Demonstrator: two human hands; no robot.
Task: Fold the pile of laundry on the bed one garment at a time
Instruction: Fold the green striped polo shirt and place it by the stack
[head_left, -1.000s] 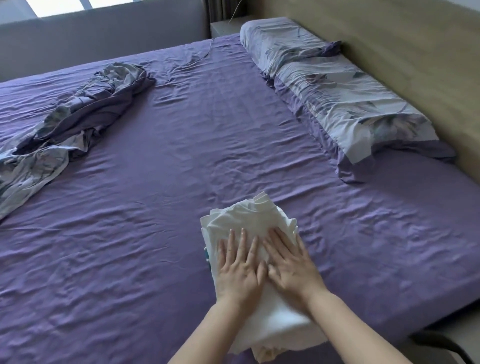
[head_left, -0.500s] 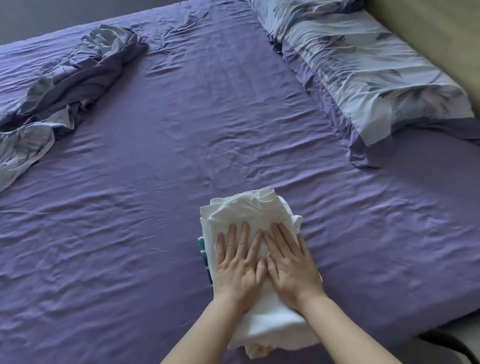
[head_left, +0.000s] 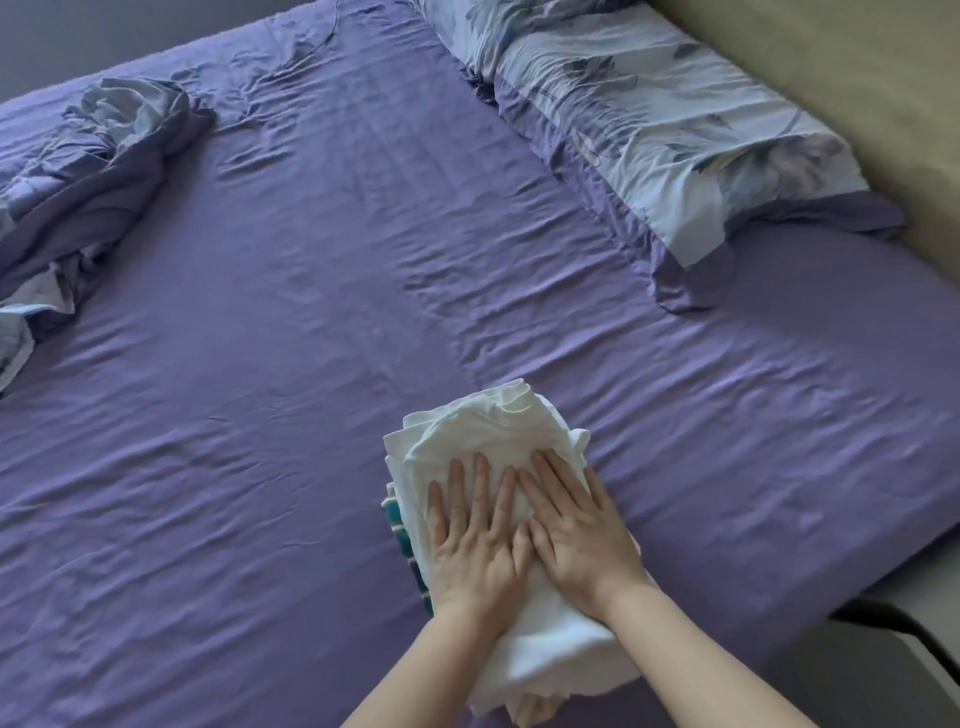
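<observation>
Left hand (head_left: 475, 540) and right hand (head_left: 576, 525) stay flat, fingers straight, pressing the folded white cotton garment (head_left: 498, 436) unchanged, so this fold looks finished.

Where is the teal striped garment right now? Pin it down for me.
In the head view, the teal striped garment lies low and centre on the purple bed sheet, peeking out under the left edge of the folded white garment, beside the left hand.
</observation>
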